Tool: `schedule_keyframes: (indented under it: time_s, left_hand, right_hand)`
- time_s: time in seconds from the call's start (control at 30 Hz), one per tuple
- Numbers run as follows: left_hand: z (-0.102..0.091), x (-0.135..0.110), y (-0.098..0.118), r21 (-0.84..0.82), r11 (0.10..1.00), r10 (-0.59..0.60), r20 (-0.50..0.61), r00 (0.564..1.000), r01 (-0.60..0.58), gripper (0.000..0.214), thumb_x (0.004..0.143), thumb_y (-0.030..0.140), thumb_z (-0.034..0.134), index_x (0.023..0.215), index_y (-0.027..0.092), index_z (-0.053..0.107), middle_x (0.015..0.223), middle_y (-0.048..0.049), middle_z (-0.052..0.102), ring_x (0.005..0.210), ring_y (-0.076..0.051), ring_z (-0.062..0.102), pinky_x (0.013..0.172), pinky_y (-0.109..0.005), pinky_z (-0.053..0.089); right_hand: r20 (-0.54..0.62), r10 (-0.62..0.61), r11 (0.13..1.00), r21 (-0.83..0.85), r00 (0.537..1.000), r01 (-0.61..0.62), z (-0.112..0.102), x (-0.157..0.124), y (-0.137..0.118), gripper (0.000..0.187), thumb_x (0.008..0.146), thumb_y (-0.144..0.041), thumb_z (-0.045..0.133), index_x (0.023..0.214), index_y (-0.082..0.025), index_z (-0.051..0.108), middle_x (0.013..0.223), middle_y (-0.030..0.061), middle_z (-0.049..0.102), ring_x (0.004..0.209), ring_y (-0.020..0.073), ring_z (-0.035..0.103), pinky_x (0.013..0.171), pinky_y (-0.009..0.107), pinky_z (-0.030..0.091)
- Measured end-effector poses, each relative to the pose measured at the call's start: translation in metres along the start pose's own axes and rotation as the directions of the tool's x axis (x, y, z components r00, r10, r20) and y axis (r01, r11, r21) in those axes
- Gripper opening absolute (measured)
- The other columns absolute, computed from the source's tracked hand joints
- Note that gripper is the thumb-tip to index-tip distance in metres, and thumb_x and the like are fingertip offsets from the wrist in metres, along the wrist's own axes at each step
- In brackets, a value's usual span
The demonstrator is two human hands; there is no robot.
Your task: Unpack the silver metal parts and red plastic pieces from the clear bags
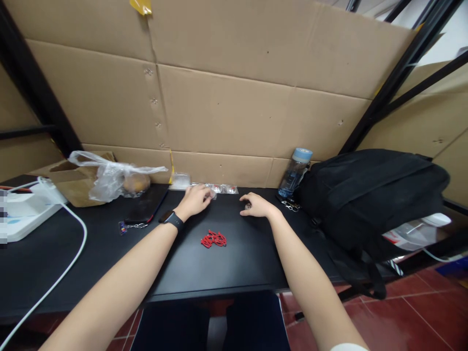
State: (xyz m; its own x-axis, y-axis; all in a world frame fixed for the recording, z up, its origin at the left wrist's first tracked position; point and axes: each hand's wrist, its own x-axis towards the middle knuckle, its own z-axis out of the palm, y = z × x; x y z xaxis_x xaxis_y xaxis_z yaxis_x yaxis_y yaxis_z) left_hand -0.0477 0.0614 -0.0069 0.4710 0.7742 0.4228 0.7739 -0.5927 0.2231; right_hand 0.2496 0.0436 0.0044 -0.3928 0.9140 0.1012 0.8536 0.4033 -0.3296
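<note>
On the black desk [241, 268], I cannot tell whether left hand [195, 200] or right hand [257, 205] grips; red cords [218, 239], bodyward of both, may tangle if dragged.

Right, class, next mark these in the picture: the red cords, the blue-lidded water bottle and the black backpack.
Red cords [214, 239]: head view, middle of the pile.
Blue-lidded water bottle [291, 176]: head view, clear body.
Black backpack [369, 190]: head view, broad upper side.
</note>
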Motion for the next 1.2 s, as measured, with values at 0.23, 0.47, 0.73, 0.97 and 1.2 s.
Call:
schedule_keyframes:
  time_s: [0.23,0.47,0.73,0.97,1.2]
  left_hand:
    - [-0.034,-0.012,0.037,-0.419,0.883,0.412,0.480,0.774,-0.210,0.016,0.080,0.027,0.072,0.094,0.023,0.078,0.091,-0.0007,0.076,0.083,-0.016,0.068,0.075,-0.022,0.046]
    - [-0.039,-0.019,0.044,-0.266,0.953,0.284,0.599,0.748,-0.148,0.021,0.074,0.020,0.074,0.092,0.028,0.079,0.085,0.0017,0.077,0.077,-0.016,0.069,0.072,-0.022,0.046]
    - [-0.038,-0.017,0.039,-0.218,0.969,0.232,0.626,0.745,-0.119,0.010,0.073,0.022,0.075,0.080,0.027,0.079,0.079,0.0020,0.077,0.073,-0.015,0.068,0.070,-0.022,0.044]
    - [-0.043,-0.016,0.040,-0.091,0.984,0.178,0.528,0.830,-0.153,0.012,0.079,0.016,0.064,0.079,0.023,0.073,0.075,0.0011,0.075,0.067,-0.015,0.064,0.066,-0.023,0.041]
    - [-0.035,-0.005,0.027,-0.362,0.917,0.240,0.173,0.955,-0.165,0.006,0.082,0.024,0.067,0.084,0.020,0.072,0.085,-0.0015,0.076,0.079,-0.016,0.070,0.074,-0.024,0.047]
  right_hand:
    - [0.075,0.113,0.993,0.037,0.991,-0.116,-0.012,-0.006,0.010,0.053,0.064,-0.025,0.084,0.115,-0.019,0.071,0.101,0.0049,0.072,0.086,0.0185,0.068,0.079,0.026,0.049]
    - [0.044,0.102,0.993,0.052,0.994,-0.104,-0.014,-0.007,0.008,0.049,0.062,-0.024,0.086,0.108,-0.019,0.073,0.093,0.0026,0.074,0.082,0.0169,0.068,0.074,0.024,0.048]
    - [0.028,0.085,0.993,0.082,0.996,-0.087,-0.013,-0.006,0.012,0.049,0.059,-0.024,0.088,0.105,-0.018,0.073,0.091,0.0023,0.074,0.078,0.0163,0.068,0.072,0.023,0.048]
    - [0.009,0.073,0.993,0.091,0.997,-0.073,-0.015,-0.007,0.010,0.040,0.065,-0.026,0.083,0.103,-0.021,0.073,0.092,0.0015,0.075,0.079,0.0161,0.069,0.070,0.023,0.048]
    - [-0.037,0.121,0.993,0.015,0.992,-0.120,-0.018,-0.009,0.002,0.043,0.062,-0.029,0.084,0.104,-0.027,0.073,0.099,-0.0012,0.076,0.090,0.0186,0.070,0.078,0.025,0.047]
